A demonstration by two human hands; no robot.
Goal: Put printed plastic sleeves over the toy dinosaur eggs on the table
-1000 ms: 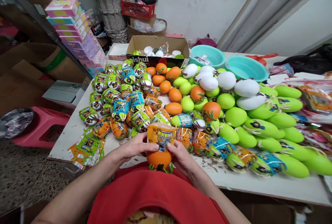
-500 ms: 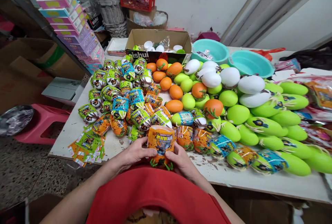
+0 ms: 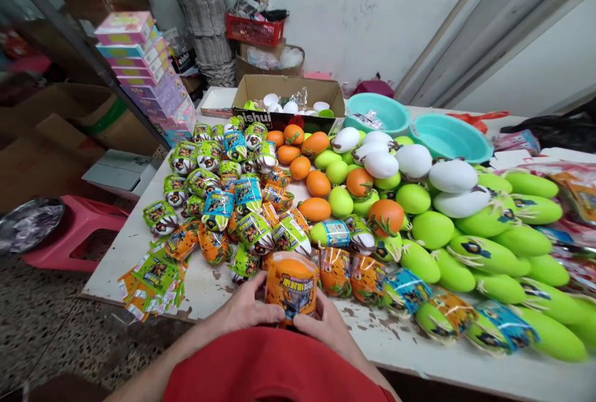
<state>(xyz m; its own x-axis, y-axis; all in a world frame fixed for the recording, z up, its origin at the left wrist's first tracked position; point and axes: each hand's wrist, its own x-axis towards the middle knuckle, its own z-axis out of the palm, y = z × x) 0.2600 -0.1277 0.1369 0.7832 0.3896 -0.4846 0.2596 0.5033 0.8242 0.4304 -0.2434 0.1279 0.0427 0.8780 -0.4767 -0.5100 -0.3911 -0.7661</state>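
Both hands grip an orange toy egg in a printed sleeve, close to my body at the table's front edge. My left hand presses its left side, thumb across the front. On the right side, my right hand closes with its thumb low on the front. The cap hides the egg's lower end. Just beyond it lie sleeved toy eggs in green, orange and blue. A pile of flat printed sleeves rests at the left corner.
Bare orange eggs, white eggs and long green eggs fill the middle and right of the table. Behind stand an open carton and two teal basins. A pink stool holds a metal bowl.
The view has tilted up, so things sit lower in the picture. The egg now fills more of the sleeve's upper part, and its green feet are out of sight.
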